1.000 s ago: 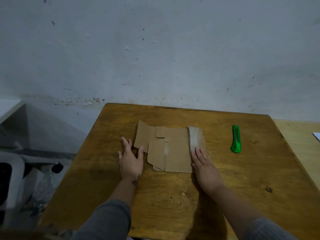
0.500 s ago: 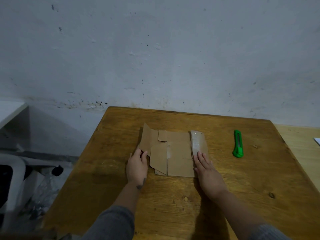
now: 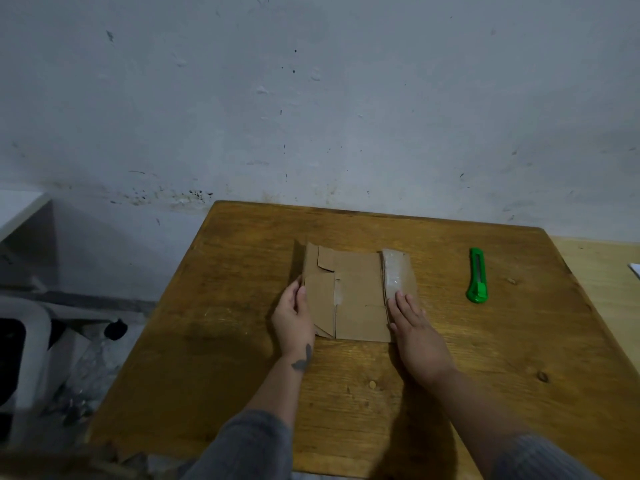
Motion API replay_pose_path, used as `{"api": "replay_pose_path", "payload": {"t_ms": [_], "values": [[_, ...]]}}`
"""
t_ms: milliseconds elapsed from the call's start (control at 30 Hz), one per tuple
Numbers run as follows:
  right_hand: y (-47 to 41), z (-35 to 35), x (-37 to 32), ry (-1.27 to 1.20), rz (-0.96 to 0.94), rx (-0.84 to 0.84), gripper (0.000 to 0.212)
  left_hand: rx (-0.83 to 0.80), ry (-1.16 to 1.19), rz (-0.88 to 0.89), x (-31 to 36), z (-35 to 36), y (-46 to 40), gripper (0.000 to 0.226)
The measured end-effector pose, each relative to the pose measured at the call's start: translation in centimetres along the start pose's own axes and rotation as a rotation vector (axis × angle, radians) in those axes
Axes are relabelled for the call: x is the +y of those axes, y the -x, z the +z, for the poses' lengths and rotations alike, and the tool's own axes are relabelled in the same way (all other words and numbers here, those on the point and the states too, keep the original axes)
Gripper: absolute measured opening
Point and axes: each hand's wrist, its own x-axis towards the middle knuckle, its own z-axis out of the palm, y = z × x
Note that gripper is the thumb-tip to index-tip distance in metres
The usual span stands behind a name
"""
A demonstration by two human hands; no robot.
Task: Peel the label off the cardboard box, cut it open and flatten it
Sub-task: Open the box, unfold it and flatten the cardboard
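Note:
The cut-open cardboard box [image 3: 360, 292] lies spread on the wooden table [image 3: 381, 393], with shiny tape along its right panel. Its left flap stands raised off the table. My left hand [image 3: 292, 318] is at that flap's near edge, thumb and fingers pinching it. On the taped right panel my right hand [image 3: 414, 329] rests flat, fingers spread, pressing it down. A green utility knife [image 3: 477, 276] lies on the table to the right of the box, apart from both hands.
A stained white wall rises right behind the table's far edge. A lighter wooden surface [image 3: 602, 282] adjoins the table on the right. White plastic furniture [image 3: 24, 344] and clutter on the floor are down at the left.
My left hand moved from flat on the table beside the box onto the left flap and lifted it upright. The right hand stayed pressing on the right panel.

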Motion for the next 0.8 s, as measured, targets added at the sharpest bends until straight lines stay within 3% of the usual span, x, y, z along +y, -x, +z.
{"api": "replay_pose_path", "payload": {"t_ms": [233, 567, 800], "values": [[-0.1, -0.3, 0.2, -0.007, -0.006, 0.000, 0.052, -0.021, -0.095, 0.158, 1.6, 1.6, 1.1, 0.023], [-0.1, -0.1, 1.2, -0.043, -0.077, 0.070, 0.053, -0.154, -0.591, 0.554, 2.6, 3.9, 3.0, 0.032], [-0.2, 0.1, 1.8, -0.078, -0.118, 0.094, 0.053, -0.328, -1.067, 0.628, 3.0, 6.2, 3.6, 0.038]]}}
